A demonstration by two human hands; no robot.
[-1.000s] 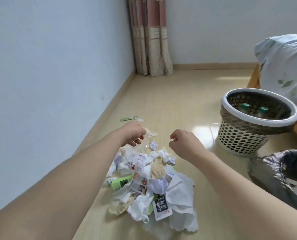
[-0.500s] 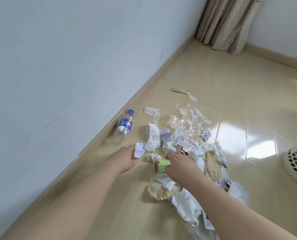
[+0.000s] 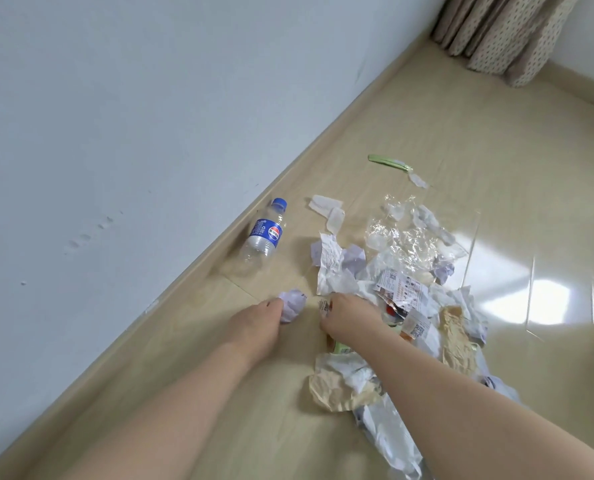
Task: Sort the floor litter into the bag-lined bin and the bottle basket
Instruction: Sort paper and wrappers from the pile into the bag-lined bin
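I see both forearms reaching forward and down from the lower edge, bare, hands low at the floor (image 3: pixel 444 109). My left hand (image 3: pixel 260 318) has its fingers curled round a crumpled white paper ball (image 3: pixel 292 304), grasping it against the floor. My right hand (image 3: pixel 349 315) is knuckles-up at the near edge of the litter pile (image 3: pixel 403 306); a small printed scrap (image 3: pixel 324 305) shows at its fingertips, pinched as far as I can tell, though the fingers are mostly hidden under the hand.

Largest first: the wall (image 3: pixel 132 116) is plain, pale and matte; the floor is glossy beige tile with a bright glare patch to the right. A dotted fabric curtain (image 3: pixel 503 32) hangs in folds at the top right corner. The pile is loose crumpled white paper, printed leaflets, tan creased wrapping and a sheet of clear crinkled film (image 3: pixel 403 237) at its far side. A clear plastic bottle (image 3: pixel 262 237) with a blue cap and blue label lies on its side just beside the skirting, apart from the pile. A thin green strip (image 3: pixel 389 161) lies farther off. Neither bin nor basket can be identified in this frame.

Against half a second ago: the left hand, then open beside a white scrap, now grips the ball; the right hand has moved off the green carton onto the scrap. The basket edge is out of frame.
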